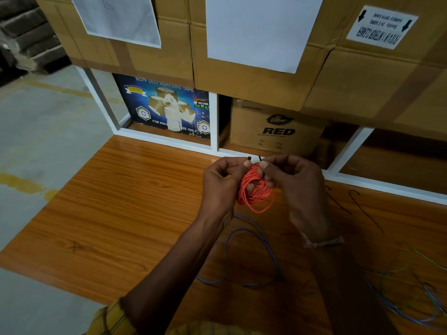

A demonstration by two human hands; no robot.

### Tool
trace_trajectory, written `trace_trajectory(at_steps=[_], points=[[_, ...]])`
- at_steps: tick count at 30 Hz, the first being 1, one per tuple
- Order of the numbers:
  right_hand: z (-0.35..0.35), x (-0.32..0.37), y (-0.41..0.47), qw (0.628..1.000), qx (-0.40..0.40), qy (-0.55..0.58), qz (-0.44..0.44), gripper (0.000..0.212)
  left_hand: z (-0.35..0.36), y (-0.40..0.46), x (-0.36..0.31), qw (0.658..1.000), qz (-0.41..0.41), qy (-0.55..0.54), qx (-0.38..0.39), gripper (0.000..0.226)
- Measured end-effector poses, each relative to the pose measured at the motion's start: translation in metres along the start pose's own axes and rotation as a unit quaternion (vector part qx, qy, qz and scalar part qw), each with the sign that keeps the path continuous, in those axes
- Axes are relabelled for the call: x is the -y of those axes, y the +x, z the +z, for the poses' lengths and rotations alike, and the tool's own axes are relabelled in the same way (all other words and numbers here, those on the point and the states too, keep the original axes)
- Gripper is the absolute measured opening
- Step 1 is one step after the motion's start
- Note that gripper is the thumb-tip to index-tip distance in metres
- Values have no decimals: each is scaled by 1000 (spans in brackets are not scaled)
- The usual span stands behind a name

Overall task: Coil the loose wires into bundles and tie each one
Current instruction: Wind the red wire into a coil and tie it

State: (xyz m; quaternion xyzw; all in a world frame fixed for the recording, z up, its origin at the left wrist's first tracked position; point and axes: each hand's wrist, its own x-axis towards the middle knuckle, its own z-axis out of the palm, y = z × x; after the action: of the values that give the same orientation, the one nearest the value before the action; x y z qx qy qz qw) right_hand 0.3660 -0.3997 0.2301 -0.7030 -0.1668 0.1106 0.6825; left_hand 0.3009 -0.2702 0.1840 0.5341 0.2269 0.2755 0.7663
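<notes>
You hold the orange wire bundle up off the wooden table, between your two hands, and that lift makes sense: with the coil in the air, the black tie can pass all the way around the strands without the tabletop in the way. Your left hand has its fingers curled, thumb and forefinger pinching one small dark end of the tie at the top of the coil, while the rest of the hand seems to steady the coil's left side. Your right hand is likewise curled, pinching the other end of the tie just beside the first, with the tie running down across the strands under its fingers. The two ends sit close together above the bundle, which I judge puts you in the middle of closing or twisting the tie; whether it is already fastened is too small to tell. A few loops hang slack at the bottom of the coil, so keep tension while you cinch. The loose blue wire lies uncoiled on the table beneath your forearms, and a tangle of blue and green wires waits at your right, near some thin black ties lying ready on the wood.
</notes>
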Motion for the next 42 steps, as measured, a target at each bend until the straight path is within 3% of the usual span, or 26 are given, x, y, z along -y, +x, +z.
trace_trajectory(at_steps=[10, 28, 33, 42], points=[[4, 5, 4, 996, -18, -72, -41, 3, 7, -8, -10, 998, 47, 43, 3, 17], [2, 8, 3, 997, 4, -57, -44, 4, 8, -17, -21, 992, 93, 83, 9, 13], [3, 7, 2, 997, 4, -64, -39, 13, 5, -19, -22, 989, 102, 104, 28, 15], [-2, 0, 1, 999, 19, -44, -7, 4, -7, -14, -18, 983, 109, 130, 64, 6]])
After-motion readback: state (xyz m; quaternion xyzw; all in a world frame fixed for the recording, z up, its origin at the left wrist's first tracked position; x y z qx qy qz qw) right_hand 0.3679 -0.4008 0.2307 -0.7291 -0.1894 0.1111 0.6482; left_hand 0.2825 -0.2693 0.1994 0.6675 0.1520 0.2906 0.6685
